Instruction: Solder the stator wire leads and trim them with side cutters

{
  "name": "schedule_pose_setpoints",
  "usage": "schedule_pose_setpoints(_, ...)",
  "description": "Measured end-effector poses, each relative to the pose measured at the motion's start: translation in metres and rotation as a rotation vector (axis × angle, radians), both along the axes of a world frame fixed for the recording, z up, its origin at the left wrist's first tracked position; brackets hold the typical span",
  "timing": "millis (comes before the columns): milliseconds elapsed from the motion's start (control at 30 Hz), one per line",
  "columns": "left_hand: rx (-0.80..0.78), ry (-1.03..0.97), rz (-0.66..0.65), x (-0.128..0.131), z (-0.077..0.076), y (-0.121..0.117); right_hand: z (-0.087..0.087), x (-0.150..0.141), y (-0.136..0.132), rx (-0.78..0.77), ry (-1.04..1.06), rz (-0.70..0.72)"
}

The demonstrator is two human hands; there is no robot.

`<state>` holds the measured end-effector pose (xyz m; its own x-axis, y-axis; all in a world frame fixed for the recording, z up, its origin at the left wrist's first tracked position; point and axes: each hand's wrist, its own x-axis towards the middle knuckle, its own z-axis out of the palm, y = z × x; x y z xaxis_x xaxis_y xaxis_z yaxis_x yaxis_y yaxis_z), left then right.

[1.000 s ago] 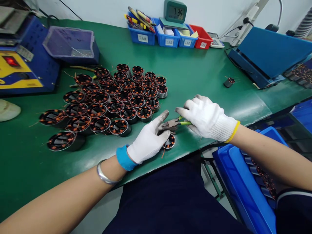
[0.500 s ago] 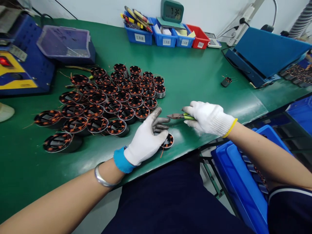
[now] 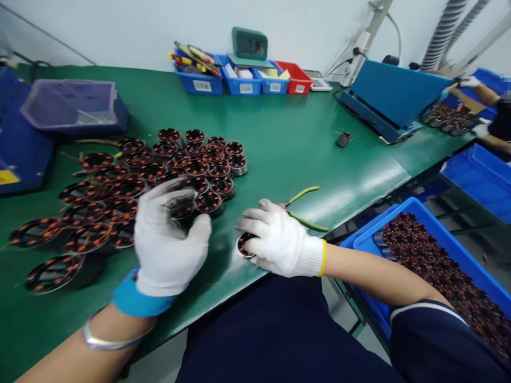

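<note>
My left hand (image 3: 170,242), in a white glove with dark-stained fingers, hovers over the front right of a cluster of motor stators (image 3: 90,236). Its thumb and fingers are apart, slightly blurred, with nothing plainly held. My right hand (image 3: 275,239), gloved in white with a yellow cuff edge, has its fingers curled over a single stator (image 3: 241,246) near the table's front edge. Only the left part of that stator's copper-wound ring shows. Beyond the right hand lie pliers (image 3: 307,221) with green handles spread; the hand hides most of their jaws.
Blue tool boxes (image 3: 202,86), a red box (image 3: 297,80) and a clock (image 3: 249,43) line the wall. A lone stator (image 3: 343,139) stands near a blue device (image 3: 399,96). Below right, a blue crate (image 3: 415,205) holds many stators. A co-worker's gloved hands (image 3: 470,81) show far right.
My right hand has let go of the pliers, leaving them on the table, and moved left onto the single stator. My left hand has left that stator and moved left to the cluster. The view has turned right.
</note>
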<state>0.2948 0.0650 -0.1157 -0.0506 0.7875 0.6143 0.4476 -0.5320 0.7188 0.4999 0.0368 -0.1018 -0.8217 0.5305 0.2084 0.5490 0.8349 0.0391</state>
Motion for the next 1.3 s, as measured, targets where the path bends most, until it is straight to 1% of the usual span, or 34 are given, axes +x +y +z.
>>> schedule_pose_setpoints(67, -0.018, 0.329, 0.144, -0.002, 0.009, 0.003, 0.0, 0.005, 0.009, -0.001, 0.025, -0.065)
schedule_pose_setpoints(100, -0.045, 0.466, 0.205, -0.003, 0.013, 0.005, 0.002, 0.014, 0.017, 0.004, 0.046, -0.131)
schedule_pose_setpoints(167, -0.108, 0.681, 0.263, -0.003, 0.021, 0.007, 0.01, 0.044, 0.037, 0.032, 0.087, -0.345)
schedule_pose_setpoints(200, -0.122, 0.763, 0.266, -0.003, 0.023, 0.008, 0.015, 0.064, 0.047, 0.048, 0.095, -0.494)
schedule_pose_setpoints(300, -0.093, 0.902, 0.254, -0.006, 0.023, 0.011, 0.033, 0.123, 0.075, 0.031, 0.028, -0.924)
schedule_pose_setpoints(367, -0.058, 0.918, 0.217, -0.009, 0.018, 0.013, 0.041, 0.148, 0.084, 0.052, 0.036, -1.027)
schedule_pose_setpoints(400, -0.039, 0.906, 0.2, -0.011, 0.016, 0.014, 0.043, 0.154, 0.085, 0.07, 0.05, -1.049)
schedule_pose_setpoints(467, -0.03, 0.886, 0.158, -0.013, 0.011, 0.016, 0.042, 0.149, 0.078, 0.101, 0.073, -1.057)
schedule_pose_setpoints(500, -0.039, 0.881, 0.142, -0.014, 0.01, 0.017, 0.038, 0.14, 0.07, 0.094, 0.082, -1.039)
schedule_pose_setpoints(533, -0.051, 0.879, 0.133, -0.013, 0.009, 0.018, 0.033, 0.128, 0.059, 0.061, 0.088, -0.991)
schedule_pose_setpoints(567, -0.062, 0.879, 0.121, -0.013, 0.008, 0.02, 0.027, 0.115, 0.046, 0.016, 0.085, -0.93)
schedule_pose_setpoints(633, -0.057, 0.874, 0.093, -0.009, 0.008, 0.021, 0.016, 0.09, 0.02, -0.176, 0.058, -0.691)
schedule_pose_setpoints(667, -0.039, 0.864, 0.083, -0.007, 0.007, 0.02, 0.011, 0.081, 0.008, -0.211, 0.018, -0.638)
schedule_pose_setpoints(700, -0.022, 0.857, 0.064, -0.003, 0.007, 0.018, 0.007, 0.075, 0.0, -0.236, -0.006, -0.63)
schedule_pose_setpoints(733, -0.006, 0.852, 0.031, 0.001, 0.005, 0.015, 0.005, 0.072, -0.006, -0.244, -0.026, -0.656)
schedule_pose_setpoints(767, 0.001, 0.853, -0.017, 0.005, 0.004, 0.011, 0.003, 0.072, -0.008, -0.239, -0.034, -0.712)
schedule_pose_setpoints(833, -0.022, 0.862, -0.117, 0.015, -0.001, 0.0, 0.0, 0.076, -0.006, -0.184, -0.002, -0.834)
schedule_pose_setpoints(867, -0.048, 0.852, -0.143, 0.019, -0.003, -0.006, -0.001, 0.077, -0.004, -0.136, 0.034, -0.854)
schedule_pose_setpoints(900, -0.079, 0.824, -0.144, 0.022, -0.005, -0.01, -0.002, 0.076, -0.002, -0.086, 0.09, -0.839)
schedule_pose_setpoints(933, -0.111, 0.775, -0.126, 0.025, -0.007, -0.013, -0.002, 0.074, -0.001, -0.057, 0.163, -0.788)
schedule_pose_setpoints(967, -0.143, 0.714, -0.105, 0.025, -0.009, -0.015, -0.002, 0.07, -0.001, -0.072, 0.236, -0.716)
schedule_pose_setpoints(1000, -0.175, 0.651, -0.1, 0.025, -0.01, -0.015, -0.002, 0.064, -0.002, -0.142, 0.29, -0.641)
schedule_pose_setpoints(1033, -0.214, 0.602, -0.117, 0.023, -0.011, -0.014, -0.001, 0.057, -0.004, -0.258, 0.318, -0.583)
schedule_pose_setpoints(1067, -0.263, 0.574, -0.152, 0.021, -0.013, -0.013, 0.0, 0.051, -0.005, -0.391, 0.331, -0.556)
schedule_pose_setpoints(1133, -0.366, 0.549, -0.235, 0.017, -0.015, -0.008, 0.004, 0.038, -0.007, -0.631, 0.331, -0.568)
schedule_pose_setpoints(1167, -0.41, 0.539, -0.273, 0.016, -0.016, -0.006, 0.007, 0.033, -0.006, -0.709, 0.34, -0.592)
schedule_pose_setpoints(1233, -0.457, 0.519, -0.342, 0.016, -0.016, -0.004, 0.011, 0.023, -0.002, -0.788, 0.366, -0.617)
schedule_pose_setpoints(1300, -0.464, 0.518, -0.405, 0.016, -0.012, -0.002, 0.013, 0.015, 0.001, -0.774, 0.347, -0.625)
